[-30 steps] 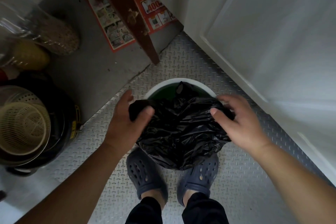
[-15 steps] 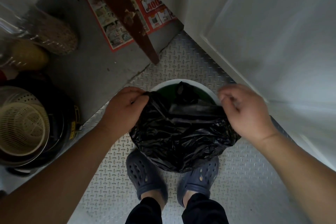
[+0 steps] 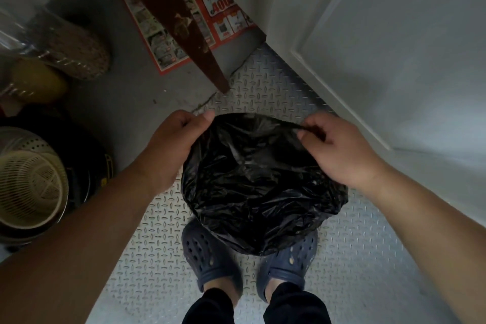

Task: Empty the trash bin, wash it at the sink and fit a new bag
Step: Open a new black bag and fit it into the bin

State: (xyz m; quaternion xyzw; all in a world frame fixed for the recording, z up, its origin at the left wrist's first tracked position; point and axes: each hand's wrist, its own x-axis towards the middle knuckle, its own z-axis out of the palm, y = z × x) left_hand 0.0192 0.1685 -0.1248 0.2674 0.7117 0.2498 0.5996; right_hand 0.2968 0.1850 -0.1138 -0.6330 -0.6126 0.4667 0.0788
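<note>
So you are at the bagging stage, or so it looks from where you stand. Your left hand (image 3: pixel 173 150) pinches the far-left edge of the black bag (image 3: pixel 257 187), fingers curled round the plastic, and your right hand (image 3: pixel 339 150) pinches the far-right edge the same way, with a taut strip of the mouth stretched between them. The bag spreads wide and covers whatever stands under it, so the bin itself cannot be seen; judging by the round outline, it sits on the metal floor plate (image 3: pixel 163 265) just ahead of your blue clogs (image 3: pixel 210 258), beside the white door (image 3: pixel 394 60).

Whether this bag is the fresh one going on or the old one coming off cannot be told. If it is the new bag, then emptying and washing would be behind you, and what is left is to draw the mouth over the far rim, seat it all the way round, and press the slack down inside. If it is the old one, almost everything is still ahead. No sink is in view. The stacked colanders (image 3: pixel 29 179) at your left play no part.
</note>
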